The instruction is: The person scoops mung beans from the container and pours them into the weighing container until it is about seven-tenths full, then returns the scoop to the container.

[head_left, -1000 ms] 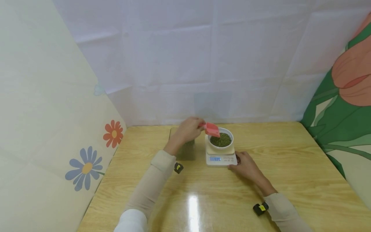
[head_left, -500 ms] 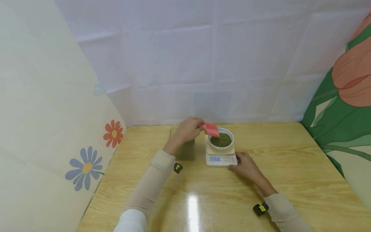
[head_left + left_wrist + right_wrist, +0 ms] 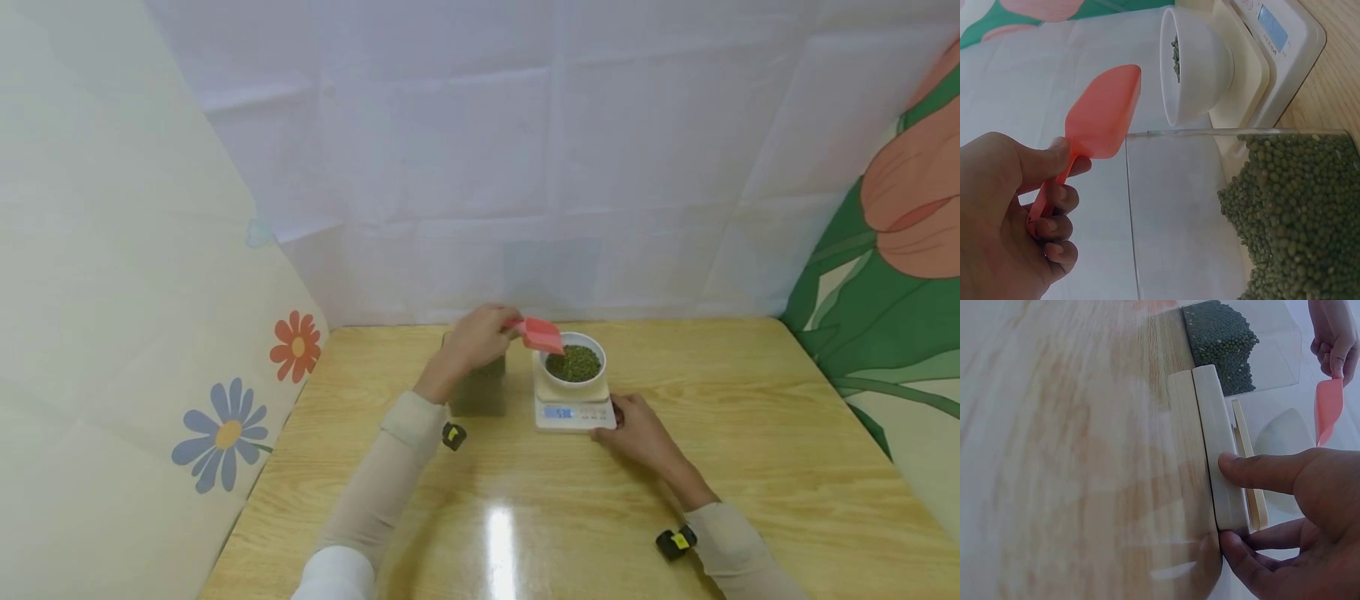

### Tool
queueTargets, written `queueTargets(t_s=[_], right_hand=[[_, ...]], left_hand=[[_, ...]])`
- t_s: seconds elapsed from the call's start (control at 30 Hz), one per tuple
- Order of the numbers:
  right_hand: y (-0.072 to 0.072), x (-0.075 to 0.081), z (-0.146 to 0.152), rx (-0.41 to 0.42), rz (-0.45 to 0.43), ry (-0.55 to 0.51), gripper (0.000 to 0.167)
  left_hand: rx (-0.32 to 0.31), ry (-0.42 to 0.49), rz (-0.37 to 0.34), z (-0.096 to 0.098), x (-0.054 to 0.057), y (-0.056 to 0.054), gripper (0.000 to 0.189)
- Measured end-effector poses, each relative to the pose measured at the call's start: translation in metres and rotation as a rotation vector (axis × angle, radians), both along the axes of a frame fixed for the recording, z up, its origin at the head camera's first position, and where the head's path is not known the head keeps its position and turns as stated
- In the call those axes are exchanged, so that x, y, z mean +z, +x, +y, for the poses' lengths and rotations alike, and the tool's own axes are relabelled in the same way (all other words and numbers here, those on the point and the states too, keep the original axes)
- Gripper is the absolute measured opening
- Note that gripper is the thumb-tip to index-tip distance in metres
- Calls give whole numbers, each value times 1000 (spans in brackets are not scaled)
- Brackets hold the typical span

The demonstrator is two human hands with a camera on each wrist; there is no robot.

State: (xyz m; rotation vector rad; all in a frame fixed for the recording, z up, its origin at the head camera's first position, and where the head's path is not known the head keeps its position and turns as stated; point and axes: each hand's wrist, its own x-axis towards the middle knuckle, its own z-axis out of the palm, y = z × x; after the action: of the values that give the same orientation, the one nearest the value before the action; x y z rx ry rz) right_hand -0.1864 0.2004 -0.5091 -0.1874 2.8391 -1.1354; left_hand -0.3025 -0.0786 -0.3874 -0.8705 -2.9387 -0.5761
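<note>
My left hand [image 3: 478,337] holds a red scoop [image 3: 542,335] by its handle, fingers curled round it. In the left wrist view the scoop's blade [image 3: 1105,111] is beside the rim of a white bowl [image 3: 1200,69], apart from it. Green mung beans [image 3: 573,364] lie in the bowl, which stands on a white digital kitchen scale [image 3: 551,421]. My right hand [image 3: 637,427] grips the scale's near right corner, thumb on its front and fingers at its side. Below my left hand stands a clear box [image 3: 477,400] with more mung beans [image 3: 1304,212], partly hidden from the head view.
The wooden table [image 3: 750,417] carries the scale near its back edge. A white sheet [image 3: 450,167] hangs behind, with flower-patterned panels at left and right. Each wrist wears a black camera strap [image 3: 676,542].
My left hand has drawn the scoop slightly left, away from the bowl's middle. The digits on the scale's display look different, though blurred. My right hand stays at the scale's corner.
</note>
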Motion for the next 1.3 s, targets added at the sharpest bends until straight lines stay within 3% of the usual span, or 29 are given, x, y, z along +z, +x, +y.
queueTargets(t_s=[0.6, 1.3], right_hand=[[2, -1, 0, -8, 13, 4, 78], [-1, -2, 0, -11, -9, -3, 78]], left_hand=[[-19, 72, 16, -19, 5, 5, 28], [10, 85, 9, -54, 20, 16, 29]])
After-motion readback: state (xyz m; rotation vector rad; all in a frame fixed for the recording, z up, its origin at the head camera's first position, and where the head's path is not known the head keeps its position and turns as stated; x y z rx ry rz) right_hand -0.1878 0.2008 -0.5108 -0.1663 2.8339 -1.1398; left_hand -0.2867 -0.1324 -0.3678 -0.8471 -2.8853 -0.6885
